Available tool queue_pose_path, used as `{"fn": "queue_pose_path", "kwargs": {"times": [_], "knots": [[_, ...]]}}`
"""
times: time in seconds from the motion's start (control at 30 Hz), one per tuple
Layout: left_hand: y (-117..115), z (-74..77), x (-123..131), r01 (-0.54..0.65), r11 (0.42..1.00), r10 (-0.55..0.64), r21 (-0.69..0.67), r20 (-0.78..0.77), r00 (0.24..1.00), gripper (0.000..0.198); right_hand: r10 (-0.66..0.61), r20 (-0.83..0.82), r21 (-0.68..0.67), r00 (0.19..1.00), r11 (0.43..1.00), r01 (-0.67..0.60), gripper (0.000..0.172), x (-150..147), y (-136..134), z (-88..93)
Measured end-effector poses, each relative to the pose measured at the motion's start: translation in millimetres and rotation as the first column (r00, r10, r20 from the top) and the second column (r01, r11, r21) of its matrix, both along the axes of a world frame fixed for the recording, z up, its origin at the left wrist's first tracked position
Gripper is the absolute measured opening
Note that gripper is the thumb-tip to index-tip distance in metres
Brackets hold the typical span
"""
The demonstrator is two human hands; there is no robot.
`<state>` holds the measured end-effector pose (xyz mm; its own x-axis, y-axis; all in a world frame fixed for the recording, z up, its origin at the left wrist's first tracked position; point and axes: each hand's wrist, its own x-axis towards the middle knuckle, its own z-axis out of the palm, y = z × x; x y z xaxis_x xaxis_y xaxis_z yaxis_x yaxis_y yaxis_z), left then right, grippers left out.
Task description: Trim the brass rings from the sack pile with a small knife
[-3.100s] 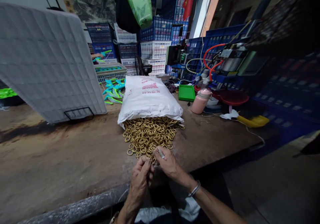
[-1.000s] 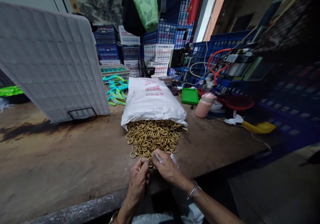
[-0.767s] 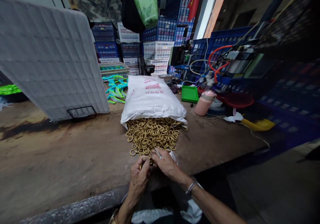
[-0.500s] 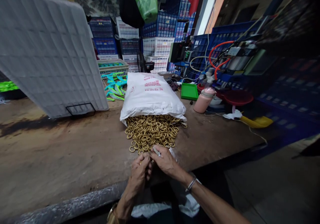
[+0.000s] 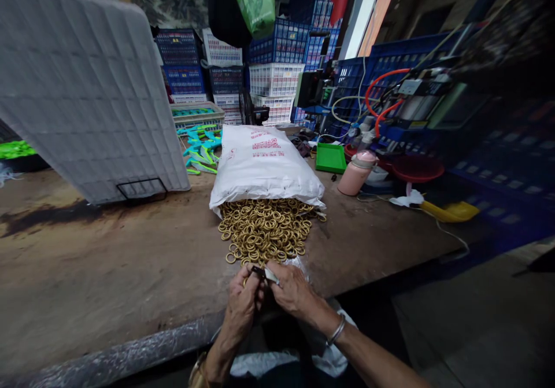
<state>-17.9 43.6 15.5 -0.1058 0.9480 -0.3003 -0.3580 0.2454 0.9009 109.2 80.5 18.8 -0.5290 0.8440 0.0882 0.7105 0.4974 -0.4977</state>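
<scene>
My left hand (image 5: 243, 295) is closed, its thumb and fingers pinching a gold ring (image 5: 245, 282) that mostly hides behind them. Close against it, my right hand (image 5: 295, 295) grips a small knife-like tool with a pale handle (image 5: 272, 276). The tool's dark end (image 5: 258, 271) points left and meets the left fingertips. Just beyond both hands lies a heap of gold rings (image 5: 264, 232), spilling from the mouth of a white sack (image 5: 266, 165) with red print.
A pale ribbed panel (image 5: 95, 93) stands at the left on the wooden table (image 5: 130, 278). Blue-green strips (image 5: 202, 148) lie behind it. To the right are a green tray (image 5: 330, 158), a pink bottle (image 5: 358, 173), a yellow scoop (image 5: 451, 210) and a machine with orange hoses (image 5: 422, 102).
My right hand has turned and dropped slightly, so the tool's dark end now shows across the left fingertips. The left hand stays nearly in place. The view has shifted slightly.
</scene>
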Motion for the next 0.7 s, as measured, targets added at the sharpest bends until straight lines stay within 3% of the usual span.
{"fn": "queue_pose_path", "kwargs": {"times": [0.2, 0.33, 0.5, 0.7], "knots": [[-0.2, 3.0, -0.2, -0.007, 1.000, 0.007, 0.017, -0.032, 0.999, 0.035, -0.016, 0.148, 0.031, 0.989, 0.999, 0.012, 0.022, -4.4, -1.3, 4.6], [-6.9, 8.7, 0.5, 0.025, 0.999, -0.024, 0.027, -0.048, 0.999, 0.033, -0.123, 0.218, 0.028, 0.968, 0.992, 0.120, 0.021, 5.6, 11.1, -0.3], [-17.2, 12.3, -0.4, 0.121, 0.991, -0.132, 0.062, 0.211, 0.969, 0.026, -0.274, 0.200, 0.012, 0.941, 0.961, 0.278, 0.016, 30.9, 29.4, -8.6], [-14.3, 1.0, -6.3, 0.058, 0.998, -0.066, 0.032, 0.339, 0.938, 0.024, -0.320, 0.054, -0.037, 0.946, 0.946, 0.322, 0.012, 28.9, 24.0, -19.7]]}}
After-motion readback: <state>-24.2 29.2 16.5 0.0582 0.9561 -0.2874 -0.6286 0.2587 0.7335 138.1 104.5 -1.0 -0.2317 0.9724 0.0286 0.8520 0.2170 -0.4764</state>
